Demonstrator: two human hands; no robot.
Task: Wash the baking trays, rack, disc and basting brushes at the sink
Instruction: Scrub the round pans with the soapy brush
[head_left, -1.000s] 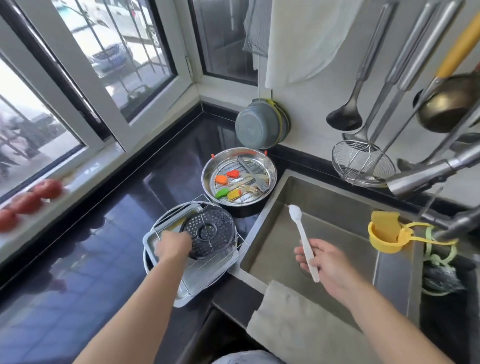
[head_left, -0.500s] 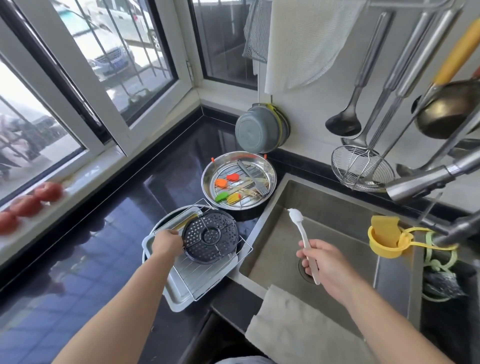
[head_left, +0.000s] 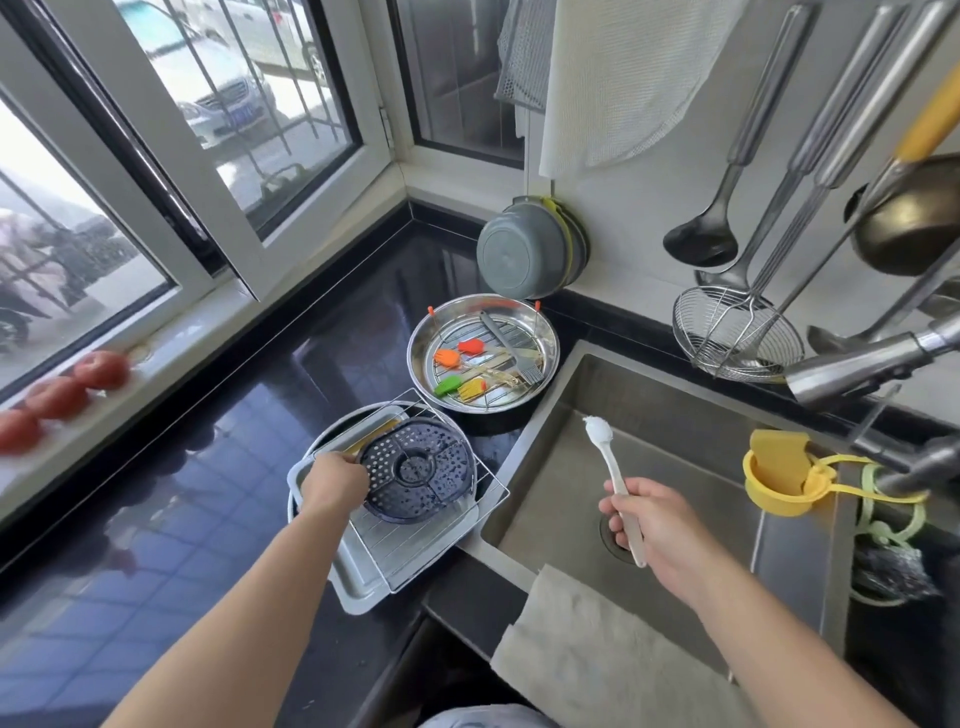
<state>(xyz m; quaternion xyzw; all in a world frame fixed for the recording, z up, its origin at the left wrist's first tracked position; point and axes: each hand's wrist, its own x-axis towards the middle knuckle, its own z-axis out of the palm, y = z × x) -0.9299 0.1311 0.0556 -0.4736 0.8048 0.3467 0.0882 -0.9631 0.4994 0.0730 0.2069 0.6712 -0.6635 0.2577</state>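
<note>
A dark perforated disc (head_left: 418, 470) lies on a wire rack (head_left: 447, 540), which rests on a pale rectangular baking tray (head_left: 358, 582) on the black counter. My left hand (head_left: 332, 480) grips the disc's left edge. My right hand (head_left: 657, 525) holds a white brush (head_left: 610, 462) by its handle over the steel sink (head_left: 685, 431), bristle end pointing away. Behind the stack, a round steel pan (head_left: 545, 332) holds a small rack and several coloured basting brushes (head_left: 460, 364).
A faucet (head_left: 857, 364) reaches in from the right. A yellow sponge holder (head_left: 779, 480) hangs on the sink's divider. A grey cloth (head_left: 597, 649) drapes over the front rim. Ladles and a skimmer (head_left: 735, 332) hang on the wall; a grey bowl (head_left: 524, 254) leans behind.
My left hand has shifted from the rack's left side onto the disc's left edge and closed on it. The right hand and brush have barely moved.
</note>
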